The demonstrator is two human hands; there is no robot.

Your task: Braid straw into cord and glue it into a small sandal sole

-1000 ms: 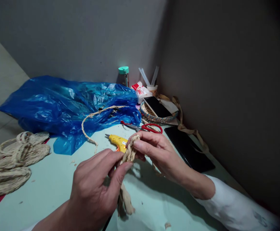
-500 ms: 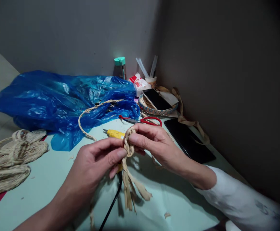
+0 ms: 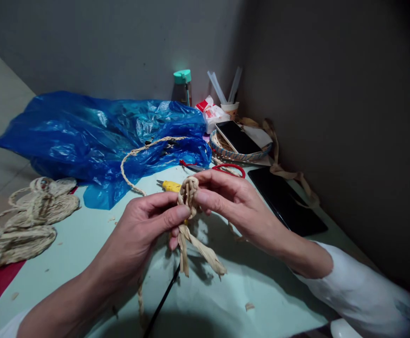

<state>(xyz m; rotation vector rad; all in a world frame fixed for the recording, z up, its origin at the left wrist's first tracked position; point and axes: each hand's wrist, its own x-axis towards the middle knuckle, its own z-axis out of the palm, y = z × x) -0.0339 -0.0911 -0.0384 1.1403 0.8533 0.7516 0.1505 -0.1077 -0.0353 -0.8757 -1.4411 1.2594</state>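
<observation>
First, a pale green desk (image 3: 271, 291). Along its far edge, from left toward the middle, a crumpled blue plastic bag (image 3: 95, 126). By the left edge, near the bag, several coiled straw pieces (image 3: 58, 209). Along the right edge, flat, a black tablet (image 3: 285, 199). Above the middle of the desk, left hand (image 3: 143, 225) narrowed, thumb and finger pinching the lower left of a small braided coil (image 3: 189, 192); right hand (image 3: 240, 202) likewise narrowed, pinching that coil's right side. Near the far right corner, a woven basket (image 3: 233, 155), with a phone (image 3: 240, 136) leaning across. Beyond the right hand, red-handled scissors (image 3: 231, 165). Behind the coil, mostly hidden, a yellow glue gun (image 3: 170, 186). Smallest, below the coil, dangling straw ends (image 3: 206, 253).
</observation>
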